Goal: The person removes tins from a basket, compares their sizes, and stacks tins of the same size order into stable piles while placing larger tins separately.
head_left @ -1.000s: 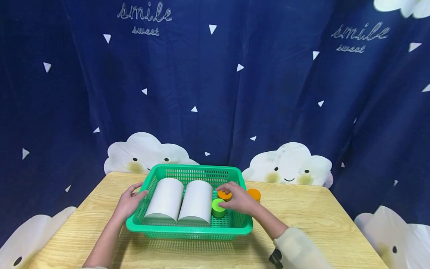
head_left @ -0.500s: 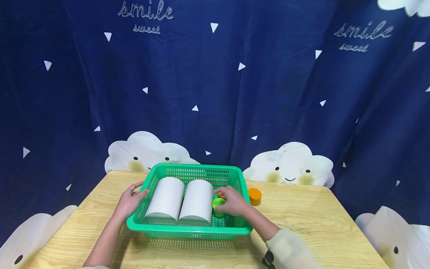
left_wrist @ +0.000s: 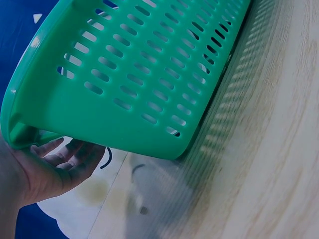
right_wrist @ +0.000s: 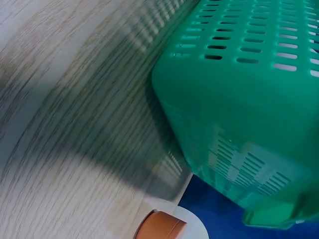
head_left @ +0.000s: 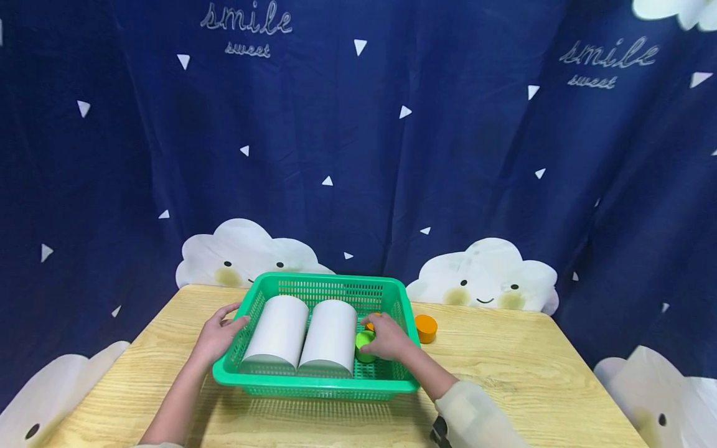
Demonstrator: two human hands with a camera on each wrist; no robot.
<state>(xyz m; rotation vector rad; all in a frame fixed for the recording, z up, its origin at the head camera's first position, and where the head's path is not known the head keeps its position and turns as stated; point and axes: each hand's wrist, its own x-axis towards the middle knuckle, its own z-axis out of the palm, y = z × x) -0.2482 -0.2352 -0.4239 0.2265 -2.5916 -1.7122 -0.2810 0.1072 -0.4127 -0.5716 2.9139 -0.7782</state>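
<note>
A green plastic basket (head_left: 330,387) stands on the table, holding two white half-cylinder blocks (head_left: 278,330) side by side. My left hand (head_left: 217,336) grips its left rim, thumb over the top edge; in the left wrist view the left hand (left_wrist: 60,169) has its fingers beneath the rim outside. Inside the basket's right part, my right hand (head_left: 390,339) has its thumb and fingers around a bright green short cylinder (head_left: 363,341). Behind that, partly hidden by the fingers, is an orange short cylinder (head_left: 372,320). The right wrist view shows the basket's outer wall (right_wrist: 224,99), not the hand.
Another orange cylinder (head_left: 426,328) stands on the wooden table (head_left: 504,373), just right of the basket. Behind the table hangs a dark blue curtain (head_left: 358,149) with white triangles and smiling clouds.
My right hand has lowered and shifted slightly left, its thumb and fingers closing in around the green cylinder. The left hand stays on the basket's rim.
</note>
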